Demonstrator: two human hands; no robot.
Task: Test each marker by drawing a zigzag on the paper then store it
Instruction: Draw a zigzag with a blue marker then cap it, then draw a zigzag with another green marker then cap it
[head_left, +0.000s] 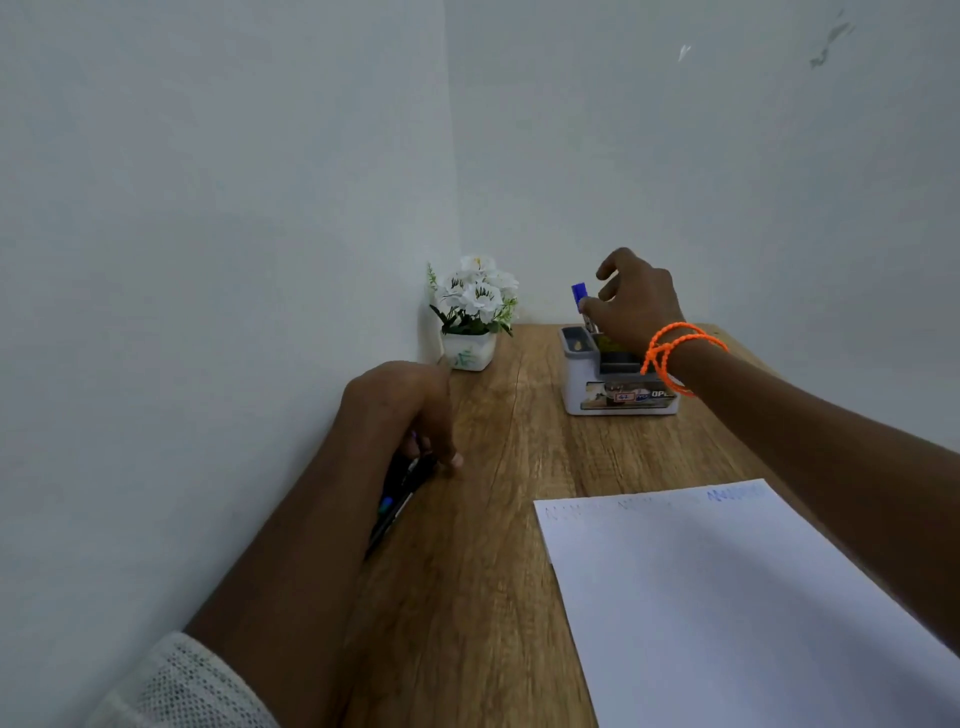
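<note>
Blue marker in right hand

- Two hands were in view: the left hand and the right hand.
- One blue-capped marker stood upright at the organizer.
- A bundle of dark markers lay under the left hand; their number could not be told.
- One sheet of paper lay on the desk.
- One grey desk organizer was there.
- One pot of white flowers stood in the corner.
- One wooden desk.
- Orange bracelet cords circled one wrist.
</note>
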